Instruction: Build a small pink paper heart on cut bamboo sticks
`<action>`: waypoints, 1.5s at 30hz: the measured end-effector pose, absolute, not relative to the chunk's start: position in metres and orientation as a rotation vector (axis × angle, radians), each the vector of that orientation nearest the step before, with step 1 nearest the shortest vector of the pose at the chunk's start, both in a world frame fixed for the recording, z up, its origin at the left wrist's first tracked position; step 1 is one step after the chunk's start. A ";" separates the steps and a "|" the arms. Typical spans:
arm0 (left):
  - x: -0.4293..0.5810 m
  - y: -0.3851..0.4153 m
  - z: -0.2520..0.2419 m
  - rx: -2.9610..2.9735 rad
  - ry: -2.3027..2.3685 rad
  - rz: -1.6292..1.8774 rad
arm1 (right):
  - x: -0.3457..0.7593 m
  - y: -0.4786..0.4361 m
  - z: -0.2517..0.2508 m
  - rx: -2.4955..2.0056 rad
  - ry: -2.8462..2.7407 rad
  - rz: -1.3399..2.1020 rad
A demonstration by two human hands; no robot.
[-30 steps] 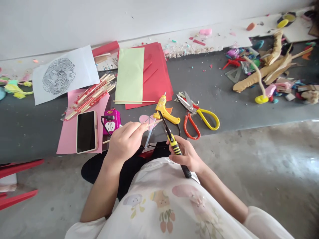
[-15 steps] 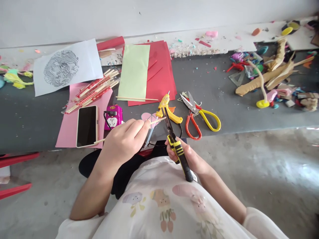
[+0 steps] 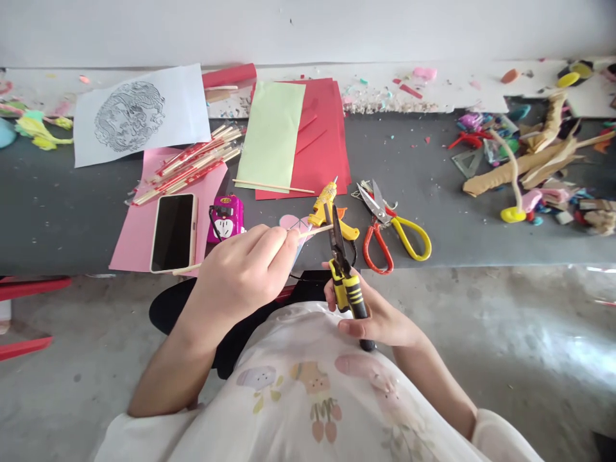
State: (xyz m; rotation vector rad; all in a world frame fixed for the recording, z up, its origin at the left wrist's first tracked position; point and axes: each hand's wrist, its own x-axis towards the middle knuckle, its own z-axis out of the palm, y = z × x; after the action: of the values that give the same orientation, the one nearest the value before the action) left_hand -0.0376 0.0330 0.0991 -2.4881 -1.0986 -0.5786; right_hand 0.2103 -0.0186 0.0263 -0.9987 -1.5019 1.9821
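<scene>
Remotely, I've got my left grip (image 3: 253, 266) clamped on a wooden stick (image 3: 315, 232) over the tabletop (image 3: 409, 167) edge, my right grip (image 3: 382, 316) around pliers (image 3: 355, 294) parted at its tip, apparently not yet nipped, with bundled sticks (image 3: 192, 168) beyond.

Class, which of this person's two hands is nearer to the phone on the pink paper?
The left. The left hand is to the right of the phone, gripping a thin stick. The right hand is farther right, holding the pliers.

white top (image 3: 283, 346) | elbow-length sleeves (image 3: 505, 433) | pastel cartoon prints (image 3: 315, 378) | black legwear (image 3: 176, 301), apparently trousers
</scene>
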 end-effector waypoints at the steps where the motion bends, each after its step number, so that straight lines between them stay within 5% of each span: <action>1: -0.038 0.032 0.099 -2.481 -1.111 -0.579 | 0.210 -0.019 0.028 -1.040 -1.498 1.971; 9: -0.031 0.032 0.097 -2.406 -1.089 -0.512 | 0.196 -0.020 0.039 -1.401 -1.483 1.820; 21: -0.024 0.033 0.093 -2.391 -1.079 -0.539 | 0.190 -0.022 0.031 -1.368 -1.485 1.649; 30: -0.031 0.041 0.048 -2.521 -1.347 -1.109 | 0.196 -0.014 0.042 -1.622 -1.807 1.101; 35: -0.039 0.053 0.025 -2.579 -1.546 -1.364 | 0.197 -0.015 0.041 -1.565 -1.677 1.410; 45: -0.042 0.063 0.017 -2.640 -1.872 -1.319 | 0.169 -0.014 0.034 -1.192 -1.138 1.843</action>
State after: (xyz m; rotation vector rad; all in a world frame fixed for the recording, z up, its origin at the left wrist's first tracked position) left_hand -0.0416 0.0635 0.0171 -2.6403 -1.8725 -1.3189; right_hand 0.1694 -0.0137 0.0339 -1.1919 -1.1377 1.8433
